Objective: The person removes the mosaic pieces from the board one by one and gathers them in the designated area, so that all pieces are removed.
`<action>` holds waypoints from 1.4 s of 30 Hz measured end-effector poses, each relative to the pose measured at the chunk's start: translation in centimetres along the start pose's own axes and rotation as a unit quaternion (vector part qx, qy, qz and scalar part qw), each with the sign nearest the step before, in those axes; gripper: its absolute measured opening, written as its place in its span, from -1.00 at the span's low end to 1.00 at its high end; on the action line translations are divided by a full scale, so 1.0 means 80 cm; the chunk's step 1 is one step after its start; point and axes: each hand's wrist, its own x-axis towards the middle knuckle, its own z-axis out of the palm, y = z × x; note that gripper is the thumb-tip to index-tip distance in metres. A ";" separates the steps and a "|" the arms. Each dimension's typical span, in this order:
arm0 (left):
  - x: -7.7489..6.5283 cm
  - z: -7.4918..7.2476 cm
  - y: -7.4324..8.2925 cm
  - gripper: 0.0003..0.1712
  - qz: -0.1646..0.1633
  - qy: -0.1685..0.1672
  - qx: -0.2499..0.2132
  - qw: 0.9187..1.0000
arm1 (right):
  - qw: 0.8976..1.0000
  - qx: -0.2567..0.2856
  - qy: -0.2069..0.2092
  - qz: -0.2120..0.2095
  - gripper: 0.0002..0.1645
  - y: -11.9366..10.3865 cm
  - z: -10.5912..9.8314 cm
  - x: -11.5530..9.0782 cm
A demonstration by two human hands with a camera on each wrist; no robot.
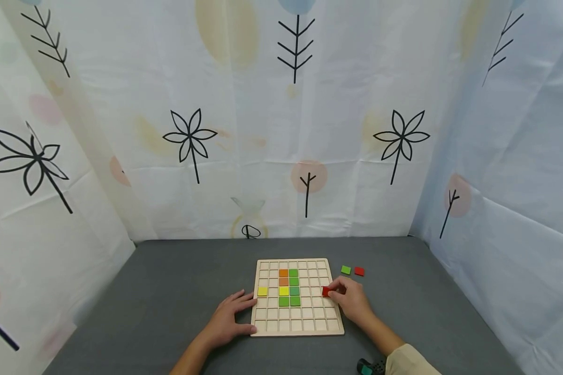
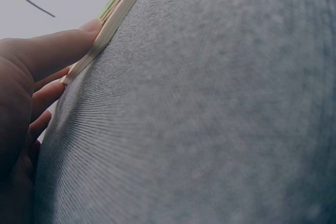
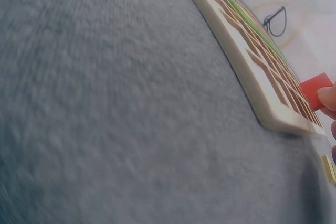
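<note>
A pale wooden grid board (image 1: 314,327) lies flat on the grey table. Orange, green and yellow square tiles fill a block of cells in its upper middle, and a single yellow tile (image 1: 262,291) sits in the left column. My left hand (image 1: 225,320) rests along the board's left edge, fingers spread, its thumb near the front corner. At the right edge, my right hand (image 1: 352,301) pinches a red tile (image 3: 314,88) between thumb and fingers, over the rightmost column. Whether that tile touches the board is unclear.
A loose green tile (image 1: 345,270) and a loose red tile (image 1: 359,271) lie on the table (image 1: 183,276) beyond the board's right side. Patterned white cloth (image 1: 347,198) hangs at the back and both sides. A dark strap-like device (image 1: 370,367) shows by the right sleeve.
</note>
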 end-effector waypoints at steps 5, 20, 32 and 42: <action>0.000 0.000 0.000 -0.18 -0.002 -0.002 0.000 1.000 | 1.000 -0.013 0.026 -0.001 -0.78 0.009 -0.007 0.003; 0.001 0.001 -0.002 -0.18 -0.004 -0.002 0.005 1.000 | 0.995 -0.072 0.064 0.009 -0.79 0.032 -0.037 0.018; 0.001 0.002 -0.005 -0.17 0.000 0.000 0.004 1.000 | 0.993 -0.081 0.062 0.055 -0.86 0.052 -0.055 0.018; 0.001 0.003 -0.008 -0.17 0.000 0.002 0.003 1.000 | 0.992 -0.096 0.046 0.067 -0.86 0.062 -0.066 0.021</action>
